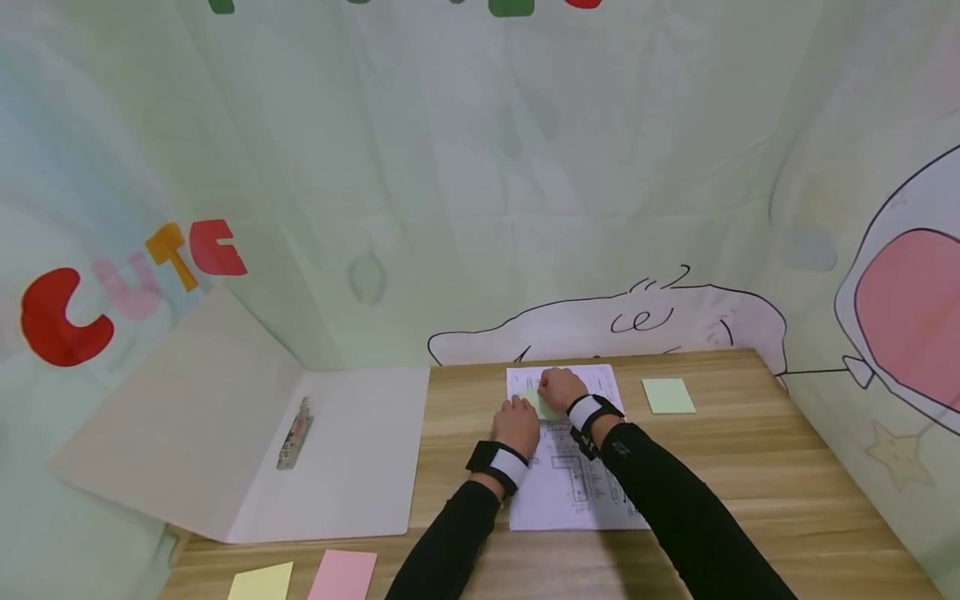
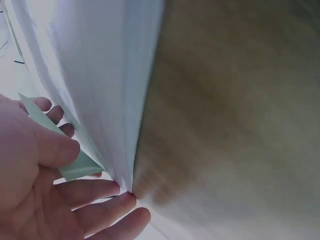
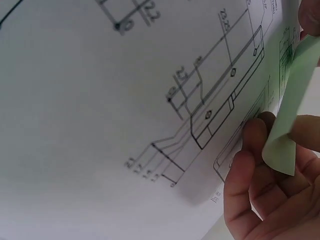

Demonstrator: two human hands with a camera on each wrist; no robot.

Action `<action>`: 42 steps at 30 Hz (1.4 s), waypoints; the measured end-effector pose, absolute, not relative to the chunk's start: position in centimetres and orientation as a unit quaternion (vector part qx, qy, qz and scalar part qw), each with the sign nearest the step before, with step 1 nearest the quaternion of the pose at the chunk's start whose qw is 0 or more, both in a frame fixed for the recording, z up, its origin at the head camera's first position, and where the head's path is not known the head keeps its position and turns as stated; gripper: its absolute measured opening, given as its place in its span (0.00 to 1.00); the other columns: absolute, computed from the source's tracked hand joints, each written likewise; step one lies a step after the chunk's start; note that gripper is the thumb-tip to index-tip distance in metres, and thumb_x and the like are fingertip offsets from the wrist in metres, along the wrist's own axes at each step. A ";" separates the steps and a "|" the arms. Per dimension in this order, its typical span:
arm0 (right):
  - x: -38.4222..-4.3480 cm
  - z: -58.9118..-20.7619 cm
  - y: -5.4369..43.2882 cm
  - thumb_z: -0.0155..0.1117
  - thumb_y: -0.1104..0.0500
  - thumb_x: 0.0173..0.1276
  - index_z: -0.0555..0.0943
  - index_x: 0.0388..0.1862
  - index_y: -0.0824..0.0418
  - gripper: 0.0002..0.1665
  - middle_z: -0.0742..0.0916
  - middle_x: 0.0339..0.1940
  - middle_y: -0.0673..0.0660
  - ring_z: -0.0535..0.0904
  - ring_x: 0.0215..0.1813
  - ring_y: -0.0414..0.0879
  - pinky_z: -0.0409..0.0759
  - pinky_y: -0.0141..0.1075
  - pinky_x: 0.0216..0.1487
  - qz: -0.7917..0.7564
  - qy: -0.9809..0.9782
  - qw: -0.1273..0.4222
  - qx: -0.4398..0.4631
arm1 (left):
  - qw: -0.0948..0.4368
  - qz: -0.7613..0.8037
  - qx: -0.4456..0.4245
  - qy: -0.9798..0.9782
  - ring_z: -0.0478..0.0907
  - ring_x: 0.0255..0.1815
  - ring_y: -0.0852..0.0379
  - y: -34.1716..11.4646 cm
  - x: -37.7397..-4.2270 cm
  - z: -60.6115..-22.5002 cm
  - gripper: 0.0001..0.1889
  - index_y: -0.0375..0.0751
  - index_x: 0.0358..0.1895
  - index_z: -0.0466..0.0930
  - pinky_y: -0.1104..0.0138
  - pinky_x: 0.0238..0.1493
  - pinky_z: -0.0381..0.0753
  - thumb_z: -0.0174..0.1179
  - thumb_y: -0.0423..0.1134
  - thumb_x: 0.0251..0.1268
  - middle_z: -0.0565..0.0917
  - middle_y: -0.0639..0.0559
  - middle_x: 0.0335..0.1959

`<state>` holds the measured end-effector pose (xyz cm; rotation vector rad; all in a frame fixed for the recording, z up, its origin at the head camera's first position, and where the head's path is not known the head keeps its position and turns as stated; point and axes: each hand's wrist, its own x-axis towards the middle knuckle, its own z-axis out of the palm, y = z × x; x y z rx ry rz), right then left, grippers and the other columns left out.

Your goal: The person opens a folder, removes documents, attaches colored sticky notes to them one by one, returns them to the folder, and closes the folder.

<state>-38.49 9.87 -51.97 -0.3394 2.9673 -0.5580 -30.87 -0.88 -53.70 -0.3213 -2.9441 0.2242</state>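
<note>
In the head view, a pale green sticky note (image 1: 534,403) is between my two hands, over the upper part of a printed drawing sheet (image 1: 558,500). My left hand (image 1: 515,427) pinches the note's left side; in the left wrist view its thumb lies across the green note (image 2: 82,167), other fingers touching the sheet's edge. My right hand (image 1: 562,389) pinches the other side, and in the right wrist view the green note (image 3: 287,120) curls between thumb and fingers. Line drawings and numbers cover the sheet (image 3: 125,110). The head view hides much of the note behind the hands.
Another green sticky note (image 1: 668,396) lies right of the sheet. An open white folder (image 1: 352,467) stands at left, with a grey metal-looking piece (image 1: 296,437) inside. Yellow (image 1: 261,583) and pink (image 1: 342,575) notes lie at the wooden table's (image 1: 787,500) front.
</note>
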 end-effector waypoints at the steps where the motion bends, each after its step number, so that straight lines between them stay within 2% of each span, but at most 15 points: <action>1: -38.5 -52.1 9.8 0.58 0.61 0.66 0.83 0.34 0.61 0.08 0.85 0.32 0.54 0.76 0.31 0.45 0.75 0.37 0.35 -0.182 0.975 0.053 -0.112 | 0.087 0.075 -0.107 -0.988 0.73 0.36 0.51 -0.9 -30.8 -53.8 0.18 0.31 0.50 0.78 0.63 0.27 0.77 0.53 0.43 0.68 0.77 0.42 0.41; 6: -38.5 -52.3 9.7 0.58 0.61 0.67 0.84 0.35 0.62 0.08 0.85 0.32 0.55 0.76 0.30 0.46 0.74 0.37 0.33 -0.186 0.975 0.057 -0.111 | 0.096 0.080 -0.113 -0.986 0.72 0.40 0.49 -1.1 -29.9 -54.0 0.19 0.31 0.50 0.79 0.63 0.26 0.77 0.56 0.44 0.64 0.76 0.41 0.45; 13: -38.6 -52.4 9.8 0.59 0.62 0.63 0.84 0.34 0.63 0.07 0.85 0.30 0.55 0.76 0.29 0.47 0.73 0.37 0.30 -0.183 0.976 0.044 -0.111 | 0.049 0.076 -0.110 -0.990 0.69 0.50 0.46 -0.8 -29.6 -54.0 0.24 0.31 0.57 0.75 0.62 0.32 0.78 0.55 0.46 0.65 0.73 0.39 0.57; 17: -38.6 -52.8 9.7 0.63 0.60 0.59 0.81 0.29 0.63 0.06 0.82 0.24 0.54 0.74 0.26 0.47 0.69 0.36 0.26 -0.184 0.978 0.054 -0.088 | 0.027 0.076 -0.095 -0.992 0.69 0.51 0.47 -0.3 -29.6 -53.6 0.23 0.32 0.57 0.74 0.63 0.32 0.78 0.53 0.46 0.67 0.74 0.40 0.58; 21: -38.6 -52.8 9.1 0.67 0.55 0.58 0.79 0.23 0.63 0.12 0.79 0.20 0.54 0.72 0.23 0.47 0.67 0.36 0.23 -0.175 0.980 0.062 -0.066 | 0.006 0.082 -0.075 -0.994 0.69 0.49 0.49 -0.1 -29.8 -53.2 0.22 0.32 0.57 0.74 0.64 0.31 0.77 0.50 0.45 0.70 0.73 0.41 0.57; 24: -38.9 -52.9 8.6 0.69 0.50 0.55 0.80 0.23 0.63 0.17 0.80 0.21 0.56 0.74 0.24 0.48 0.70 0.38 0.24 -0.168 0.983 0.054 -0.053 | 0.000 0.083 -0.063 -0.995 0.69 0.48 0.50 0.0 -29.9 -52.9 0.21 0.33 0.57 0.74 0.64 0.30 0.77 0.51 0.45 0.69 0.74 0.42 0.56; 30: -39.4 -53.2 8.4 0.70 0.42 0.53 0.82 0.27 0.65 0.24 0.83 0.27 0.59 0.77 0.29 0.51 0.75 0.43 0.28 -0.171 0.984 0.049 -0.007 | 0.021 0.041 -0.053 -0.998 0.69 0.45 0.50 0.2 -30.1 -52.9 0.19 0.33 0.52 0.77 0.64 0.28 0.77 0.53 0.43 0.67 0.75 0.42 0.50; 33: -39.3 -53.2 8.3 0.69 0.39 0.54 0.82 0.24 0.63 0.26 0.83 0.25 0.58 0.77 0.27 0.50 0.74 0.41 0.26 -0.179 0.982 0.056 0.013 | 0.018 0.037 -0.051 -0.998 0.69 0.46 0.50 0.3 -30.3 -52.9 0.18 0.33 0.53 0.77 0.64 0.30 0.77 0.52 0.42 0.68 0.75 0.42 0.48; 35: -39.1 -52.9 8.1 0.68 0.38 0.54 0.81 0.20 0.62 0.28 0.82 0.24 0.58 0.77 0.27 0.50 0.74 0.41 0.25 -0.185 0.980 0.063 0.029 | 0.008 0.043 -0.052 -0.998 0.69 0.47 0.49 0.4 -30.3 -52.8 0.19 0.34 0.55 0.76 0.63 0.31 0.77 0.50 0.43 0.69 0.74 0.42 0.51; 38: -38.9 -52.5 7.8 0.67 0.36 0.54 0.80 0.18 0.62 0.29 0.84 0.27 0.61 0.79 0.31 0.54 0.76 0.44 0.32 -0.186 0.980 0.060 0.045 | 0.003 0.044 -0.058 -0.997 0.70 0.49 0.49 0.4 -30.3 -52.6 0.19 0.33 0.56 0.76 0.63 0.31 0.78 0.50 0.43 0.69 0.74 0.41 0.52; 42: -39.0 -53.1 7.4 0.64 0.35 0.55 0.82 0.24 0.65 0.31 0.85 0.36 0.65 0.79 0.41 0.59 0.72 0.49 0.49 -0.180 0.981 0.057 0.043 | 0.001 0.049 -0.064 -0.997 0.71 0.48 0.48 0.0 -30.1 -52.4 0.20 0.33 0.55 0.77 0.64 0.32 0.79 0.52 0.43 0.68 0.75 0.40 0.51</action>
